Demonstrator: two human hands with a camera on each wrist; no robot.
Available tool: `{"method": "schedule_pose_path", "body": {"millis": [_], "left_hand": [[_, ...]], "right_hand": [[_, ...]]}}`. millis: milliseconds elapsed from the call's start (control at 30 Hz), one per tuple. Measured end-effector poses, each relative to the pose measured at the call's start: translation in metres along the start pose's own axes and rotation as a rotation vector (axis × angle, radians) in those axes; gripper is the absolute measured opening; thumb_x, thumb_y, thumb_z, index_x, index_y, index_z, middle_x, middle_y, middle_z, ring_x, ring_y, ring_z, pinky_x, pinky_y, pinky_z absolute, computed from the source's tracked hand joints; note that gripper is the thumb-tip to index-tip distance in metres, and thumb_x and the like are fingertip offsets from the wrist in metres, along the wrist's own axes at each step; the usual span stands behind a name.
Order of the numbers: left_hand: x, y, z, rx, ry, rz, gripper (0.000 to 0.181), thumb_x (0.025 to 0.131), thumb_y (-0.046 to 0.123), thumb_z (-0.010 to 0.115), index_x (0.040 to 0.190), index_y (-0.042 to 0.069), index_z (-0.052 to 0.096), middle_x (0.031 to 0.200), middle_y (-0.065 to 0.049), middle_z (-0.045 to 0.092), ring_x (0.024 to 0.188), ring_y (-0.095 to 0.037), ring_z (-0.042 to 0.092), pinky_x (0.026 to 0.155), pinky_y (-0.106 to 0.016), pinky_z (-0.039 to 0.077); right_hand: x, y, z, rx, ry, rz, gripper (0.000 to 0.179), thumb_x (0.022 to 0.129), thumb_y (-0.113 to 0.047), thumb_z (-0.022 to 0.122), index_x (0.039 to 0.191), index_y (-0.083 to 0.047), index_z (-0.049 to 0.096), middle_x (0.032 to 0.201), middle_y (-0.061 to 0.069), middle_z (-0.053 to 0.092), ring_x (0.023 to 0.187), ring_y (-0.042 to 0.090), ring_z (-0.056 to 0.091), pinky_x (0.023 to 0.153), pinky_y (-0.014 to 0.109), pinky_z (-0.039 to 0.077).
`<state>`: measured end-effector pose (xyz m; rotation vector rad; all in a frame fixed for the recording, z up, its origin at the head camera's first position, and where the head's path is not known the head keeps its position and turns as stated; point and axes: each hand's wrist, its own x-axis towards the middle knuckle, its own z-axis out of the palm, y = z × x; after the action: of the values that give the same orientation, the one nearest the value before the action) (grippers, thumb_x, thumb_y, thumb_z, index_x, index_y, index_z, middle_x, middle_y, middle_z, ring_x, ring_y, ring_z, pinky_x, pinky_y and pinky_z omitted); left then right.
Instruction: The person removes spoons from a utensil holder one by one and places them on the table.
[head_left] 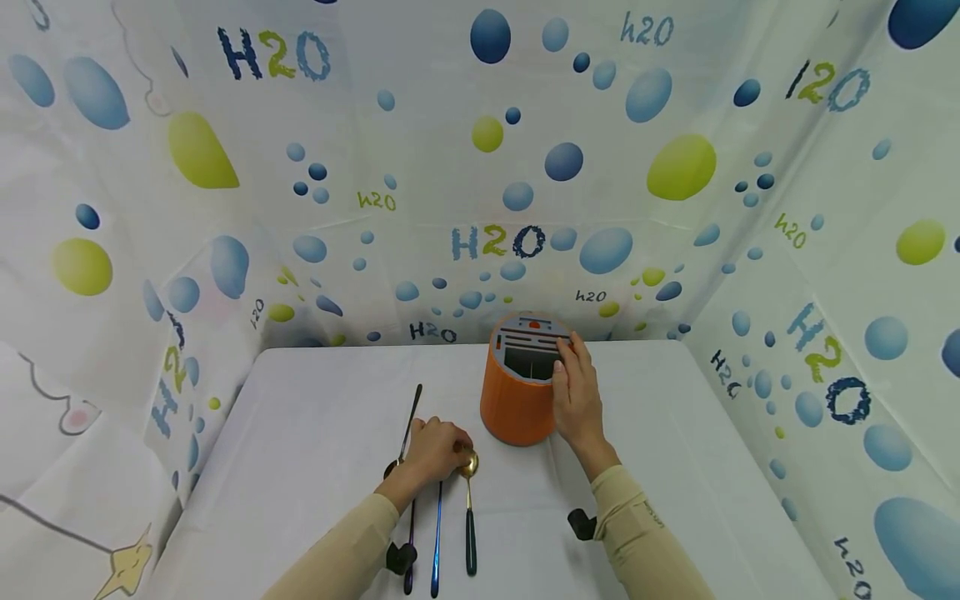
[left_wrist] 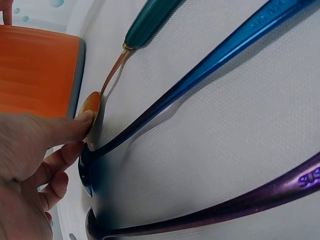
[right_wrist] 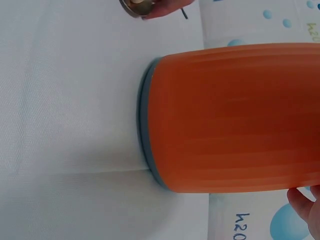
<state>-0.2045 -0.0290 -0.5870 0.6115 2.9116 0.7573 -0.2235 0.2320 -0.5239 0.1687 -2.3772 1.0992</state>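
A gold spoon (head_left: 470, 500) with a dark green handle lies with its bowl away from me. My left hand (head_left: 437, 448) pinches the edge of that bowl (left_wrist: 91, 103) between thumb and finger. Under and beside this hand are a blue spoon (left_wrist: 170, 97) and a purple spoon (left_wrist: 240, 215), their bowls hidden from the head view. My right hand (head_left: 579, 396) rests against the right side of an orange utensil holder (head_left: 517, 412), its fingers fairly straight and reaching the slotted grey top. In the right wrist view a fingertip touches the holder's orange wall (right_wrist: 230, 120).
Another thin dark utensil handle (head_left: 416, 404) points away on the left, past my left hand. The white tabletop (head_left: 315, 433) ends at a curtain (head_left: 420, 167) printed with bubbles and H2O. Dark wrist cameras (head_left: 582, 525) hang by both sleeves.
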Motion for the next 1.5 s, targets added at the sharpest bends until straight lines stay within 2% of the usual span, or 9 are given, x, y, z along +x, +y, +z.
{"method": "schedule_pose_path", "body": {"millis": [500, 800, 1000, 1200, 1333, 1500], "left_hand": [[0.003, -0.006, 0.002, -0.009, 0.003, 0.015, 0.012, 0.084, 0.019, 0.085, 0.094, 0.018, 0.081, 0.071, 0.010, 0.062, 0.074, -0.014, 0.046, 0.081, -0.045, 0.031], [0.013, -0.005, 0.009, 0.012, 0.055, 0.020, 0.013, 0.083, 0.020, 0.086, 0.095, 0.017, 0.081, 0.072, 0.010, 0.062, 0.074, -0.015, 0.046, 0.082, -0.046, 0.031], [0.018, -0.002, 0.009, 0.047, 0.073, 0.024, 0.017, 0.081, 0.021, 0.087, 0.096, 0.017, 0.081, 0.075, 0.007, 0.063, 0.074, -0.015, 0.046, 0.081, -0.045, 0.032], [0.023, 0.002, 0.006, 0.004, 0.084, 0.027, 0.019, 0.083, 0.023, 0.086, 0.099, 0.015, 0.081, 0.088, 0.000, 0.072, 0.082, -0.018, 0.054, 0.085, -0.049, 0.037], [0.025, 0.005, 0.003, -0.069, 0.113, 0.053, 0.021, 0.089, 0.024, 0.082, 0.105, 0.011, 0.079, 0.108, -0.006, 0.074, 0.101, -0.027, 0.063, 0.098, -0.058, 0.040], [0.027, 0.010, -0.008, -0.146, 0.173, 0.109, 0.031, 0.094, 0.023, 0.077, 0.120, 0.007, 0.073, 0.133, -0.014, 0.066, 0.124, -0.036, 0.061, 0.109, -0.064, 0.040]], "right_hand": [[0.002, -0.001, 0.003, 0.000, 0.015, -0.011, 0.048, 0.112, -0.029, 0.037, 0.154, -0.010, 0.049, 0.167, 0.013, 0.035, 0.147, 0.037, 0.041, 0.116, 0.060, 0.037], [0.010, 0.008, 0.004, -0.014, 0.014, -0.015, 0.048, 0.111, -0.030, 0.036, 0.154, -0.011, 0.049, 0.166, 0.013, 0.036, 0.143, 0.038, 0.044, 0.112, 0.061, 0.041], [0.016, 0.012, 0.004, -0.008, 0.002, -0.020, 0.049, 0.111, -0.030, 0.037, 0.155, -0.012, 0.048, 0.169, 0.007, 0.033, 0.144, 0.038, 0.043, 0.113, 0.061, 0.041], [0.021, 0.018, 0.006, 0.001, -0.005, -0.027, 0.048, 0.112, -0.029, 0.037, 0.156, -0.011, 0.047, 0.170, 0.003, 0.030, 0.145, 0.037, 0.042, 0.113, 0.061, 0.041], [0.025, 0.021, 0.008, 0.004, -0.007, -0.036, 0.048, 0.112, -0.029, 0.037, 0.156, -0.011, 0.047, 0.170, 0.005, 0.031, 0.144, 0.037, 0.043, 0.111, 0.061, 0.042], [0.030, 0.025, 0.009, 0.008, 0.000, -0.051, 0.048, 0.112, -0.029, 0.037, 0.155, -0.011, 0.048, 0.168, 0.008, 0.033, 0.140, 0.038, 0.045, 0.109, 0.061, 0.043]]}}
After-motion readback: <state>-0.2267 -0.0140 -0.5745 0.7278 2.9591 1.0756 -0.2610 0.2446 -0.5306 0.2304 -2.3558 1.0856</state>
